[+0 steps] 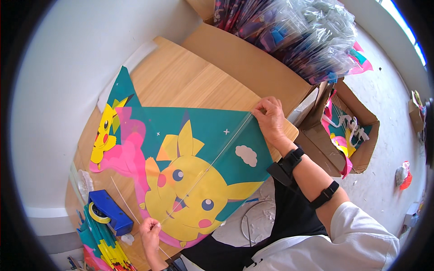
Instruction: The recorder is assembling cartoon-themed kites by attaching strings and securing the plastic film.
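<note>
A thin kite sail [194, 180], teal with a yellow cartoon creature and pink patches, lies spread over the table and hangs past its near edge. Along its middle runs a narrow whitish rod or strip [206, 170]. My right hand [270, 115] pinches the kite's far right corner, at the strip's upper end. Closer to me, my left hand [150, 230] is closed with thumb and fingers together at the strip's lower end; how much it grips is hidden. A loose thin white rod [122, 196] passes beneath or beside that hand.
A blue tape dispenser [110, 212] and folded kites [103, 241] sit at the lower left of the wooden table [185, 70]. Behind stands a large carton [239, 58] with plastic-wrapped bundles [298, 36]. On the floor at right is an open cardboard box [368, 151] holding kite pieces.
</note>
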### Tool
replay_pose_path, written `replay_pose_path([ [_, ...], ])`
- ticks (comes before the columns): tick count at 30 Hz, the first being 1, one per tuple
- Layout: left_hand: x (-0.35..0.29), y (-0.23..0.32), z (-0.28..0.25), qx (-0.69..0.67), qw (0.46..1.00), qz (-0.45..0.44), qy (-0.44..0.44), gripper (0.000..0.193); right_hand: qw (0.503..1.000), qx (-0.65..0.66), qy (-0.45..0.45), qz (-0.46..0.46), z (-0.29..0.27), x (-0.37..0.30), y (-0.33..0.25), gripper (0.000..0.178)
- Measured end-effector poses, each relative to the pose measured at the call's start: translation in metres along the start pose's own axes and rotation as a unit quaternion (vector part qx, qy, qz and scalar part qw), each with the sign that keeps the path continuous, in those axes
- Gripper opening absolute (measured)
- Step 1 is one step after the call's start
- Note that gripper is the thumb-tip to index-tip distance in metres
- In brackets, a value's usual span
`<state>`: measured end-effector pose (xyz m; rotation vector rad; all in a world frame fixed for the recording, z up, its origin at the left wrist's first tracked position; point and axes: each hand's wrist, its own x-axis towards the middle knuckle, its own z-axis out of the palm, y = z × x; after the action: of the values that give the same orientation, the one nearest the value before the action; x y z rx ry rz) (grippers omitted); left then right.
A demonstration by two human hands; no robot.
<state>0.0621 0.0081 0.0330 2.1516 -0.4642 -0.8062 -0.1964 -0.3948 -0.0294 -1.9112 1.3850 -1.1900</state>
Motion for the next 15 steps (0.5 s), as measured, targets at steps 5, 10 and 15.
replay_pose_path([
  [5,0.004,-0.001,0.003,-0.001,1.000,-0.012,-0.003,0.005,1.000,-0.020,0.004,-0.008,0.001,0.001,0.003,0.010],
  [10,0.004,-0.001,0.004,-0.012,1.000,-0.020,0.006,0.005,0.998,-0.041,0.016,-0.038,0.004,0.000,0.004,0.009],
  [15,0.005,0.005,0.001,-0.001,1.000,0.002,-0.030,0.005,0.992,-0.076,0.046,-0.084,0.011,0.000,0.014,0.006],
])
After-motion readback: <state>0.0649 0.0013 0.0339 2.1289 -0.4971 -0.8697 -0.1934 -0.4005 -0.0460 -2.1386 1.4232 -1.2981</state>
